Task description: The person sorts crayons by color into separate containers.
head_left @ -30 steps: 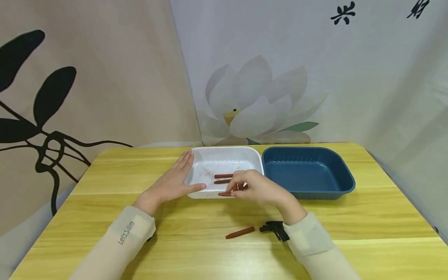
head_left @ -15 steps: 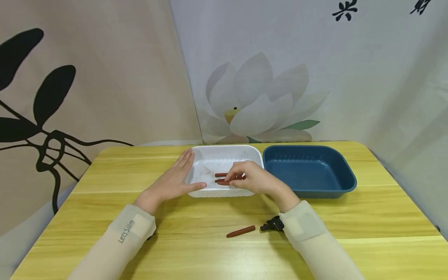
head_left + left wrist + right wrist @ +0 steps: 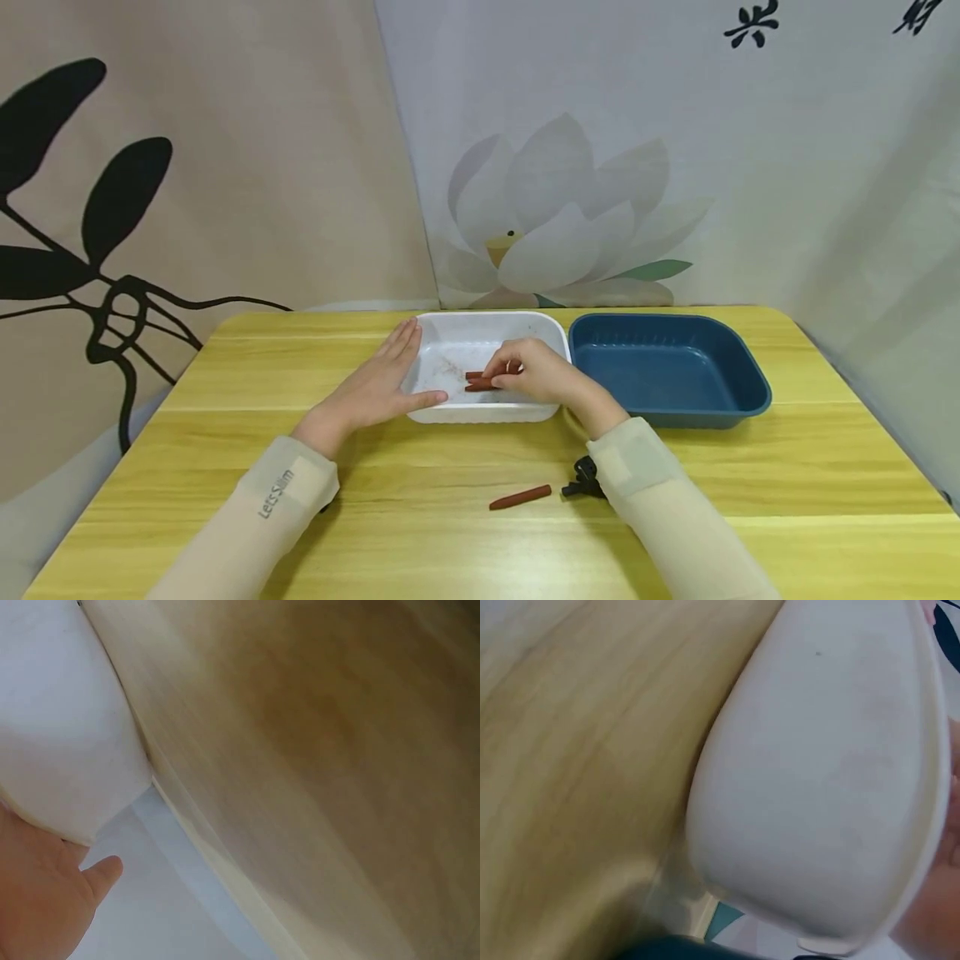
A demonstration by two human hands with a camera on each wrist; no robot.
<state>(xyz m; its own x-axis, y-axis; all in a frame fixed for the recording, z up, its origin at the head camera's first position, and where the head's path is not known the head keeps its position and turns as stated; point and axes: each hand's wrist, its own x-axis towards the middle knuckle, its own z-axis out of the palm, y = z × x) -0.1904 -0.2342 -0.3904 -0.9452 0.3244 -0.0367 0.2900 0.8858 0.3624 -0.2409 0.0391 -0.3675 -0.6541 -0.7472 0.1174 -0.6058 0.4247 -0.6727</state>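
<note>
My left hand (image 3: 371, 385) rests with straight fingers along the left rim of a white plastic tray (image 3: 487, 413), its thumb lying over the front rim. Inside the tray, my right hand (image 3: 536, 372) pinches a reddish-brown crayon (image 3: 482, 383) between thumb and fingers, low over other crayons of the same colour. Those are partly hidden by the hand. Another crayon (image 3: 520, 497) lies on the table in front. In the left wrist view, part of the hand (image 3: 45, 892) shows at the tray's edge; the right wrist view shows mostly the tray's outer wall (image 3: 810, 772).
A dark blue tray (image 3: 667, 417) stands right beside the white one. Near my right sleeve is a black object (image 3: 583, 478), partly covered by the cuff. The wooden table (image 3: 405, 533) ends at a printed cloth backdrop (image 3: 322, 150).
My right hand has carried the crayon from over the tray's front rim back and down into the tray beside the others. The left hand keeps its place on the rim.
</note>
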